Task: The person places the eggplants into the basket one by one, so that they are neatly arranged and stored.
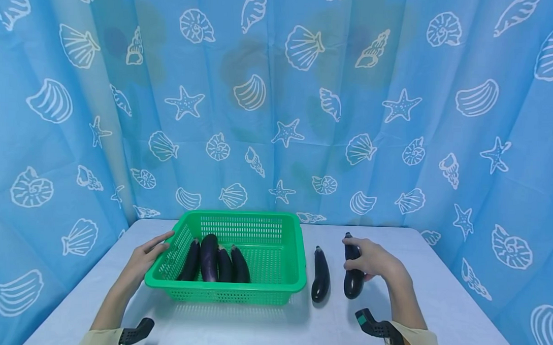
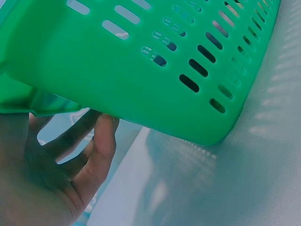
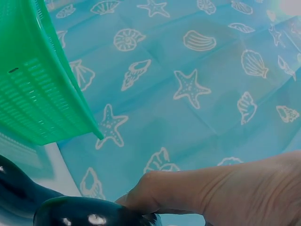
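A green plastic basket (image 1: 272, 288) with slotted walls stands on the table, holding several dark purple eggplants (image 1: 209, 259) in its left half. My left hand (image 1: 146, 257) is at the basket's left side, its fairly straight fingers touching the rim. Seen from the left wrist, the thumb (image 2: 104, 136) lies against the outer edge. To the right of the basket, my right hand (image 1: 374, 258) grips an eggplant (image 1: 354, 287) between thumb and fingers, stem end pointing away. Another eggplant (image 1: 320, 278) lies on the table between that one and the basket. Right-hand fingertips are partly hidden in the right wrist view.
A white cloth (image 1: 234, 326) covers the table. Behind it and along both sides hangs a blue curtain (image 1: 267, 164) printed with white shells and starfish. Each wrist carries a black camera mount (image 1: 374, 325).
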Action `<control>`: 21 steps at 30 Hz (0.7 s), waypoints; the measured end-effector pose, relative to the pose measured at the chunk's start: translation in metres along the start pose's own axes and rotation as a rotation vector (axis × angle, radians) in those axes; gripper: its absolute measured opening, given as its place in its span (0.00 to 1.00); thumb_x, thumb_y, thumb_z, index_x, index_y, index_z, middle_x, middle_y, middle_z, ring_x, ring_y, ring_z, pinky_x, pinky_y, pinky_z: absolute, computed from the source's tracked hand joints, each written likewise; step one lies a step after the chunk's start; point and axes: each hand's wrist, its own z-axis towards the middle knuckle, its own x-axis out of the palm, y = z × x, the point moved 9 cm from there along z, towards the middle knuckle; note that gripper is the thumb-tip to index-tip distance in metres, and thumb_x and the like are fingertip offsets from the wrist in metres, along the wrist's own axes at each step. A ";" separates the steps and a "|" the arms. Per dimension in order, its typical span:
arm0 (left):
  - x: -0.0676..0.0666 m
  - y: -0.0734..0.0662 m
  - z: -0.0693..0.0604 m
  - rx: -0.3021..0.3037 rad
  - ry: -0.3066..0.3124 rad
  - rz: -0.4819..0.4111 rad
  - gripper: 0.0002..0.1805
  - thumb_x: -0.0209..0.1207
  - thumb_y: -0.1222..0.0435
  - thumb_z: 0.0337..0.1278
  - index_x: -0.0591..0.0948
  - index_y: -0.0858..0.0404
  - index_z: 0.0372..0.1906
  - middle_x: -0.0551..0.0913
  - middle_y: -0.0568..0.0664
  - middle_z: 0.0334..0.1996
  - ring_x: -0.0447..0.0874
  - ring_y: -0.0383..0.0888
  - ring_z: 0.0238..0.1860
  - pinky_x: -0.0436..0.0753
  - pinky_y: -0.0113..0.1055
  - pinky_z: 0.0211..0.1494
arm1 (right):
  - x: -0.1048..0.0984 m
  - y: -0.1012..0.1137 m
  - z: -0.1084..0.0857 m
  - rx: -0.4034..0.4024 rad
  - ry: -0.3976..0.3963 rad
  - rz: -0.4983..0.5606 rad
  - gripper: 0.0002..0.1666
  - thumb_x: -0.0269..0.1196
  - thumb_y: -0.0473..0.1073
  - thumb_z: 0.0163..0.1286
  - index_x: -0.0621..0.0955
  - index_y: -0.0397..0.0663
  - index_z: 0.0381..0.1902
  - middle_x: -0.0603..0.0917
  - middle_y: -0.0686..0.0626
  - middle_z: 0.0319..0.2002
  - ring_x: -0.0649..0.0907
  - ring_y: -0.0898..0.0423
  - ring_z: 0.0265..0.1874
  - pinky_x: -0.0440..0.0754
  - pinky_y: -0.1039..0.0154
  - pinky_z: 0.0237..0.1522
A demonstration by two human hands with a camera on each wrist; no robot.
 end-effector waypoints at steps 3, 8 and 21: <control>0.000 0.001 0.001 -0.002 -0.009 -0.002 0.30 0.44 0.48 0.73 0.61 0.50 0.76 0.55 0.62 0.77 0.55 0.66 0.75 0.62 0.63 0.72 | -0.002 0.002 -0.002 -0.003 -0.007 -0.011 0.42 0.67 0.41 0.62 0.65 0.41 0.72 0.78 0.29 0.51 0.85 0.55 0.25 0.87 0.59 0.30; 0.000 0.000 0.001 0.000 -0.007 0.004 0.32 0.44 0.45 0.73 0.61 0.50 0.76 0.56 0.63 0.77 0.57 0.66 0.74 0.64 0.63 0.71 | -0.006 0.006 -0.006 -0.014 -0.019 -0.024 0.42 0.67 0.41 0.63 0.64 0.41 0.73 0.78 0.29 0.50 0.85 0.55 0.25 0.87 0.59 0.30; 0.000 -0.001 0.000 0.002 -0.003 -0.009 0.32 0.46 0.46 0.73 0.61 0.50 0.76 0.55 0.62 0.77 0.55 0.65 0.75 0.63 0.63 0.72 | -0.016 0.016 -0.011 -0.066 -0.062 -0.020 0.42 0.66 0.41 0.63 0.64 0.39 0.73 0.75 0.24 0.55 0.85 0.56 0.24 0.86 0.59 0.31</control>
